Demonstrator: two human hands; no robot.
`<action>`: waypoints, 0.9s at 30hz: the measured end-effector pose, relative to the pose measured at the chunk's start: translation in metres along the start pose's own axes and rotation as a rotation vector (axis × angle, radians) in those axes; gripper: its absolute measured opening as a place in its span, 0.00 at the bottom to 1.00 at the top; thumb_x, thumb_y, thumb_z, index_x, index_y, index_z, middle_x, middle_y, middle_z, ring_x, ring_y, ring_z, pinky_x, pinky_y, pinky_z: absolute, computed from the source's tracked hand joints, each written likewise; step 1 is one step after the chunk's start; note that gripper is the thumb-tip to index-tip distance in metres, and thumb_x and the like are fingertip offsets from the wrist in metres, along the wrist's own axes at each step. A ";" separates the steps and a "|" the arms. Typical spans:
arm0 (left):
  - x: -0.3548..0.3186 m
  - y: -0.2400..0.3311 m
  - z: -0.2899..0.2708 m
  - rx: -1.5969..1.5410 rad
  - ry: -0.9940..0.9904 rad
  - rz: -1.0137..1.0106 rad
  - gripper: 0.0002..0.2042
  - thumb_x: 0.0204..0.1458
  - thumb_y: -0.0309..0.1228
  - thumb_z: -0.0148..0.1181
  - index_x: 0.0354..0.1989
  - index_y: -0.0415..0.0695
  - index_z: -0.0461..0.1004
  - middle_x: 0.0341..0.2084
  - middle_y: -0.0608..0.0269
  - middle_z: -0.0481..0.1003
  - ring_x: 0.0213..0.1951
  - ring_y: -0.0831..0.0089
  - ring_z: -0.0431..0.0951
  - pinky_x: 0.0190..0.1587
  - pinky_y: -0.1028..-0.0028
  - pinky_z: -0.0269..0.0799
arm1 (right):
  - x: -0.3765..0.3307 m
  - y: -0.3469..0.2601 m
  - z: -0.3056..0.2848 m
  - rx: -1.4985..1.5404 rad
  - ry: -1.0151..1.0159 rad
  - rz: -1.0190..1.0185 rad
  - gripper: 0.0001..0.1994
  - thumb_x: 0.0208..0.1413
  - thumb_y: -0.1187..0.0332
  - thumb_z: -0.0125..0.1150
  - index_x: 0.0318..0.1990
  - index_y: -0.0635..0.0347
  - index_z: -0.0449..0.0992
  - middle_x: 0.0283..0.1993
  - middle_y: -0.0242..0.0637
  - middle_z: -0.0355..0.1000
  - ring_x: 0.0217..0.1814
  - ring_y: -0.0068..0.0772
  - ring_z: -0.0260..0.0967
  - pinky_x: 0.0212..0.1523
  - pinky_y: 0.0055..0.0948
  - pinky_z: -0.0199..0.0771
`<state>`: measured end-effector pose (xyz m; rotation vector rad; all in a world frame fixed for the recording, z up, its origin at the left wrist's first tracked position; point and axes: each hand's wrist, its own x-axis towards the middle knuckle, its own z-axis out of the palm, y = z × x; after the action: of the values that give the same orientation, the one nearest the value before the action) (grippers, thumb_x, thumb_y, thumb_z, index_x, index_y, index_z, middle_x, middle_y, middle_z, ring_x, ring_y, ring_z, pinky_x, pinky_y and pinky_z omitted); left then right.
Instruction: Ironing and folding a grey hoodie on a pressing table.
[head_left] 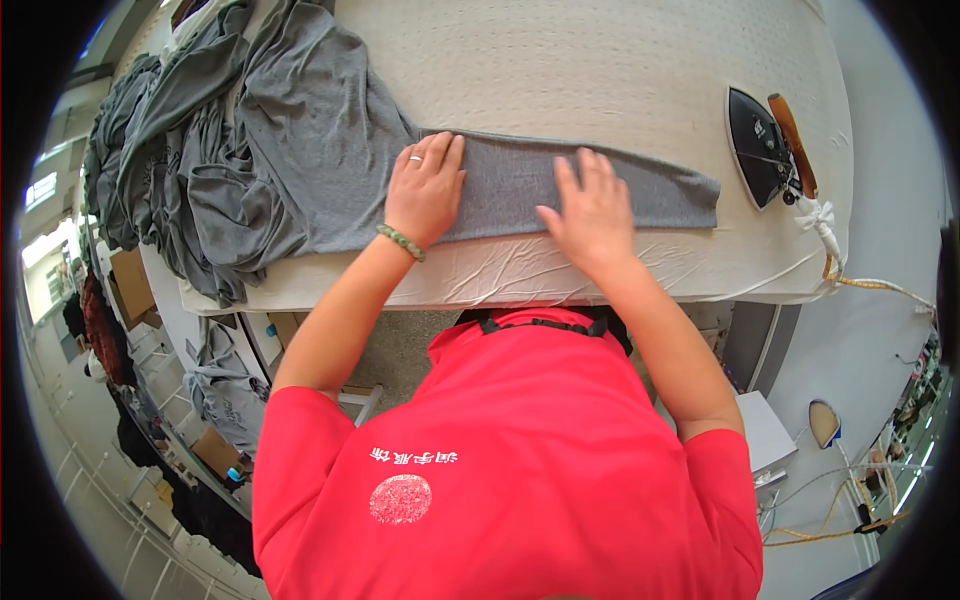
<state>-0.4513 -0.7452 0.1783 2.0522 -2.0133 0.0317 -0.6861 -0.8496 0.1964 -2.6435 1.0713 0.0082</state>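
Here, both hands (426,195) (594,215) flat and straight-fingered on grey cloth (507,183).

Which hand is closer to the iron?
Right: the right hand is over the cloth, left of the iron; the left hand is farther left, on the same cloth.

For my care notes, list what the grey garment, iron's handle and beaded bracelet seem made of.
Grey garment: likely matte knit, judging by its soft drape; fibre unclear.
Iron's handle: probably smooth wood, from its brown colour.
Beaded bracelet: rounded greenish beads, perhaps polished stone or glass.
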 end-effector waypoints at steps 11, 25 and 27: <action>-0.002 0.013 0.016 -0.025 0.087 -0.118 0.22 0.58 0.31 0.63 0.62 0.42 0.76 0.58 0.58 0.74 0.61 0.61 0.74 0.65 0.58 0.65 | 0.012 0.010 0.017 0.017 0.087 -0.150 0.29 0.59 0.56 0.68 0.66 0.56 0.73 0.72 0.43 0.66 0.74 0.47 0.61 0.71 0.51 0.65; 0.033 0.084 0.046 -0.183 0.171 -0.114 0.22 0.57 0.33 0.65 0.60 0.43 0.77 0.58 0.60 0.74 0.61 0.62 0.73 0.65 0.58 0.63 | -0.046 0.219 -0.047 0.568 0.094 0.554 0.15 0.61 0.66 0.69 0.51 0.64 0.80 0.47 0.40 0.80 0.48 0.31 0.78 0.49 0.32 0.77; 0.030 0.083 0.045 -0.151 0.161 -0.136 0.22 0.57 0.33 0.65 0.60 0.43 0.77 0.58 0.60 0.74 0.61 0.61 0.73 0.65 0.58 0.63 | -0.041 0.227 -0.047 0.650 0.016 0.520 0.15 0.63 0.67 0.68 0.53 0.65 0.79 0.43 0.33 0.79 0.42 0.24 0.75 0.45 0.28 0.76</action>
<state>-0.5394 -0.7841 0.1555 2.0175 -1.7238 0.0167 -0.8757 -0.9889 0.1866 -1.7553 1.4395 -0.2142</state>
